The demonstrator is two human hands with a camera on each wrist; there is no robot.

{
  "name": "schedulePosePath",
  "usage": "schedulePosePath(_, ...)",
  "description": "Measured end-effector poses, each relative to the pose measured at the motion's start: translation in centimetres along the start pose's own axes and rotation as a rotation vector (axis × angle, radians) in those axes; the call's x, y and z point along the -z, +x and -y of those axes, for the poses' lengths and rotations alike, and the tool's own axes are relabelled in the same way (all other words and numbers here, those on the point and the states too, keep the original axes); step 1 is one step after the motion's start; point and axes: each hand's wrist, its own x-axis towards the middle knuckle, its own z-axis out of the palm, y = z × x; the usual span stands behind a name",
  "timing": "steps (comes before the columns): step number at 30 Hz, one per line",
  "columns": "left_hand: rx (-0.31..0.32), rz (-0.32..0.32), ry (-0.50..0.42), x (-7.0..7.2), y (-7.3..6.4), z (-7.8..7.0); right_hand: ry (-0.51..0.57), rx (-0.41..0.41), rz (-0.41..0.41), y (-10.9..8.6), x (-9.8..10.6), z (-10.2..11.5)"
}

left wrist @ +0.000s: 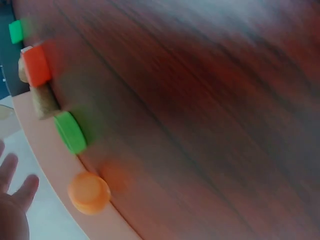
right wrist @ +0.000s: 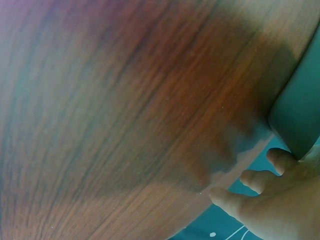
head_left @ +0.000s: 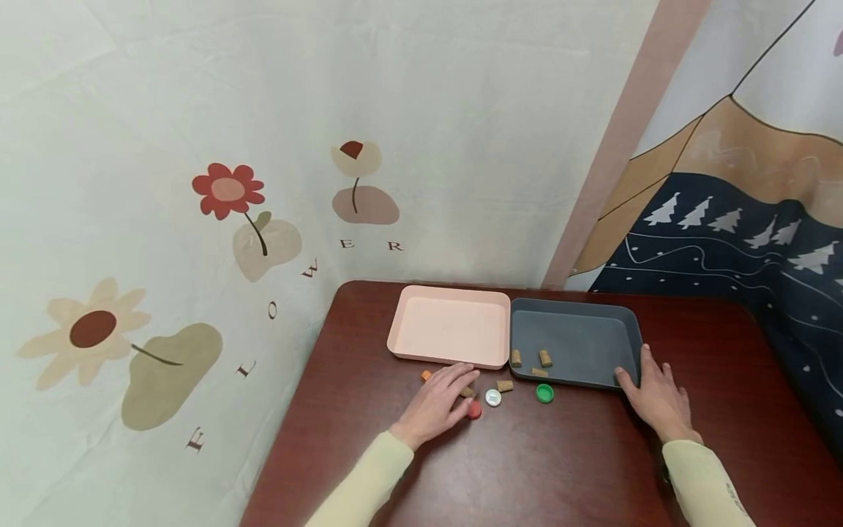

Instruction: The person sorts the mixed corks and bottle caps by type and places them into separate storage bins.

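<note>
My left hand (head_left: 440, 399) hovers palm-down over the small things in front of the pink tray (head_left: 451, 328), fingers loosely extended. Close by it lie an orange cap (head_left: 425, 376), a red cap (head_left: 473, 410) and a cork (head_left: 467, 392) partly covered by the fingers. The left wrist view also shows a green cap (left wrist: 70, 132), hidden under the hand in the head view. My right hand (head_left: 658, 395) rests at the near right corner of the dark grey tray (head_left: 579, 329), thumb at the front rim and fingers spread along its side.
Inside the grey tray, near its front left, lie three corks (head_left: 545, 358). Before the trays are a white cap (head_left: 493, 398), another cork (head_left: 505, 386) and another green cap (head_left: 544, 394). The trays stand side by side near the back edge of the brown table (head_left: 540, 468); printed curtains (head_left: 474, 146) hang behind.
</note>
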Motion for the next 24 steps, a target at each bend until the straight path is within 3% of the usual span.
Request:
schedulePosePath(5, -0.078, 0.024, 0.057, -0.3, -0.4, 0.9, -0.002, -0.005, -0.005, 0.0, 0.0, 0.0)
schedulePosePath(9, -0.104, 0.057, 0.103, -0.5, -0.5, 1.2, 0.003, -0.006, -0.006, -0.1, -0.1, -0.1)
schedulePosePath(18, -0.085, 0.129, 0.154, -1.0, -0.4, 1.1, -0.002, -0.01, -0.004, 0.0, -0.2, -0.1)
schedulePosePath(24, -0.023, 0.16, 0.176, -0.9, 0.0, 0.9, -0.006, -0.008, -0.011, 0.1, -0.3, -0.2)
